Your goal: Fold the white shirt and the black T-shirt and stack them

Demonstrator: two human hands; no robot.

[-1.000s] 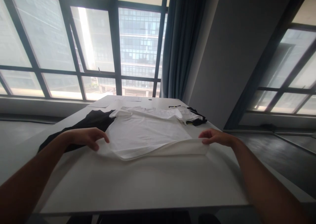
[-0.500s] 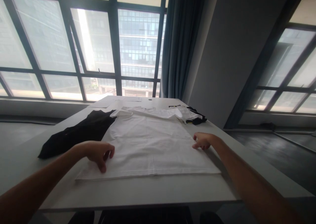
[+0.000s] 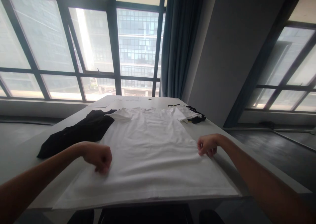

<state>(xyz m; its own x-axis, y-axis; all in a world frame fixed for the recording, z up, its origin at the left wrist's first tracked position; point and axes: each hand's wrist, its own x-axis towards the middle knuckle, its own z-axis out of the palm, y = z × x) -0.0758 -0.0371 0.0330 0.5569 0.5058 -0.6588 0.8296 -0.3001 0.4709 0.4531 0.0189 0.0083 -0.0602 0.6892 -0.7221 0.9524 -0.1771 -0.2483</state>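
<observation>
A white T-shirt (image 3: 148,151) lies spread across the table, its sleeves and collar toward the window and its hem along the near edge. Shallow wrinkles run across its lower half. My left hand (image 3: 98,156) is closed on the shirt's left side, fingertips bent under and partly hidden. On the opposite side, my right hand (image 3: 207,145) pinches the right side edge of the shirt between thumb and fingers.
A dark garment (image 3: 76,132) lies left of the shirt. At the back right sits a pile of white and black clothes (image 3: 195,115). Papers (image 3: 132,98) rest at the far end of the white table (image 3: 165,100). A dark chair (image 3: 145,214) stands below the near edge.
The shirt has slid toward me, its hem now at the table's near edge. Its bunched upper part and sleeves lie flatter. Both hands have closed from a looser pose.
</observation>
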